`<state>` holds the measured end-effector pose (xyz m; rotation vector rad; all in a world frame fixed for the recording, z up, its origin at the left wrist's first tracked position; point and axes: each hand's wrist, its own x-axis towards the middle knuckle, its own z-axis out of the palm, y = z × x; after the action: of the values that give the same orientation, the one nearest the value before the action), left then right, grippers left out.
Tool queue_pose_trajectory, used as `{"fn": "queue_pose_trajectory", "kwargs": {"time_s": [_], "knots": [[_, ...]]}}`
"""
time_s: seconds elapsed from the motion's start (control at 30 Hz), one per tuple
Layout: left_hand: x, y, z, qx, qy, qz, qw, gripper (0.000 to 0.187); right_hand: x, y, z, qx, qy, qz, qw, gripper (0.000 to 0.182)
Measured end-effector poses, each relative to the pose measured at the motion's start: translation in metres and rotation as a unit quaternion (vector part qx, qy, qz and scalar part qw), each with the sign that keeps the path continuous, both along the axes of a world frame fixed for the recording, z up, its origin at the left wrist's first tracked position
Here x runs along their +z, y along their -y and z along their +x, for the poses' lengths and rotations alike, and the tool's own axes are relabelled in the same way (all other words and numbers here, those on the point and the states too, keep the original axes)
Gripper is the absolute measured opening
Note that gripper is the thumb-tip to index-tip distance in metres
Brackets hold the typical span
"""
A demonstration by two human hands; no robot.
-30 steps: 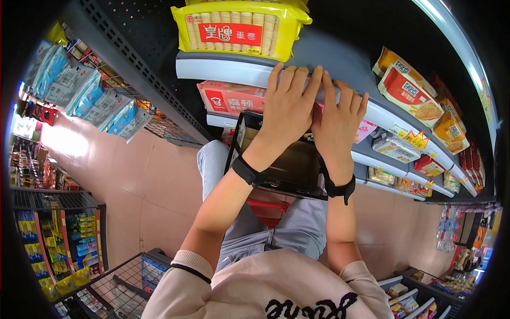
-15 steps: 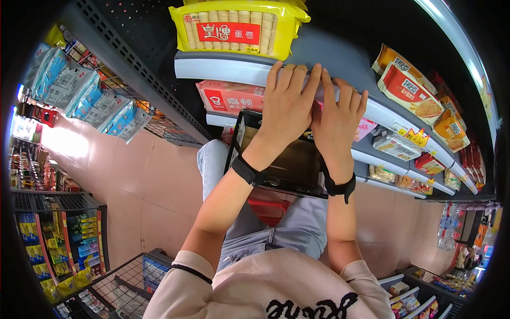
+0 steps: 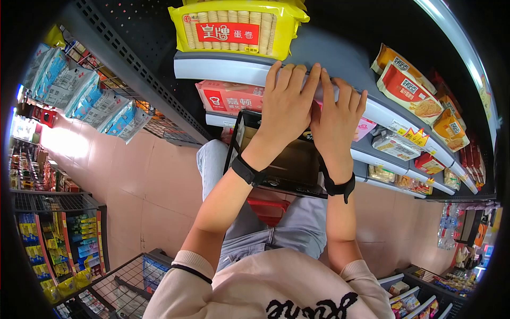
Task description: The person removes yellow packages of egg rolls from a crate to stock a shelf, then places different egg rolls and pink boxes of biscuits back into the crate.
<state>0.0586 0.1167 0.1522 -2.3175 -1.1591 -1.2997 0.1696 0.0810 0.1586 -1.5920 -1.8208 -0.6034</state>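
My left hand (image 3: 289,103) lies with its fingers stretched over the front edge of a grey shelf (image 3: 332,50). Beside it, my right hand (image 3: 336,119) rests on the same edge, fingers spread and nothing in them. A yellow pack of egg rolls (image 3: 234,29) stands on the shelf just beyond my left fingertips. Below my wrists, an open black-edged cardboard box (image 3: 292,165) sits over my lap, partly covered by my forearms. Behind my left hand, a pink wafer box (image 3: 234,98) stands one shelf lower.
Biscuit packs (image 3: 409,93) stand further right on the shelf, above a yellow price tag (image 3: 417,136). Blue-and-white bags (image 3: 79,93) hang at the left. A red stool (image 3: 268,211) shows between my legs. Wire racks (image 3: 122,284) stand behind me.
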Motion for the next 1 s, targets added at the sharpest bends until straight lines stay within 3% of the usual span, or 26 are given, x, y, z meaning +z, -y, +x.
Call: {"fn": "queue_pose_trajectory", "kwargs": {"time_s": [1.0], "knots": [[-0.0007, -0.0008, 0.0003, -0.004, 0.003, -0.001, 1.0, 0.057, -0.0002, 0.0, 0.0, 0.003, -0.005, 0.003, 1.0, 0.057]]}}
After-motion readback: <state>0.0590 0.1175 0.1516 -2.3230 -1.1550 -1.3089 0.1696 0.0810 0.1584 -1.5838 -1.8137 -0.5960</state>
